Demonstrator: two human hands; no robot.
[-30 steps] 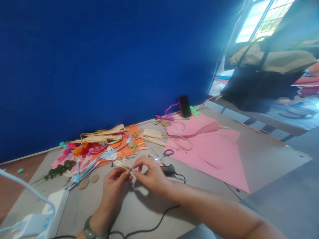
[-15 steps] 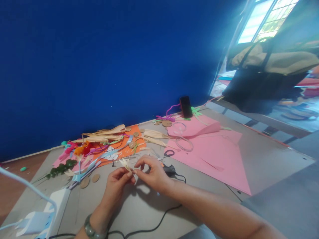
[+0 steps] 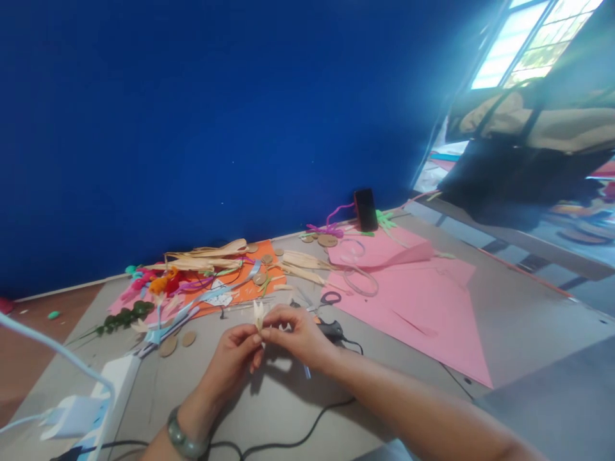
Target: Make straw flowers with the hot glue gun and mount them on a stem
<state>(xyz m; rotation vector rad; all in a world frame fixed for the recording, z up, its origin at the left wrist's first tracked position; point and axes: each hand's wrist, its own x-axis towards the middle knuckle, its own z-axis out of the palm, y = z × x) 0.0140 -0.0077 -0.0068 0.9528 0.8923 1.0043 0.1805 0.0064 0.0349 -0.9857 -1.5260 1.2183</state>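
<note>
Above the near middle of the table, both hands meet at a small bunch of pale, dry husk strips (image 3: 259, 312) with pointed tips standing upward. My left hand (image 3: 239, 349), a green bangle on its wrist, pinches the bunch low down between thumb and fingers. From the other side, my right hand (image 3: 295, 334) has its thumb and forefinger closed on the same bunch. Behind my right hand lies a black glue gun (image 3: 331, 331), partly covered, with a clear stick end below the hand. Dark-handled scissors (image 3: 330, 298) lie just beyond it.
Pink paper sheets (image 3: 413, 307) cover the right side; a phone (image 3: 366, 210) leans on the blue wall. Husk strips (image 3: 206, 261), an orange sheet (image 3: 276, 282), pipe cleaners (image 3: 166, 282) and wooden discs (image 3: 168, 346) lie left. A power strip (image 3: 120, 378) and black cord (image 3: 312, 426) are near me.
The husk bunch has turned from leaning left to nearly upright. My right hand's fingers have closed in nearer to my left. The whole view has shifted slightly.
</note>
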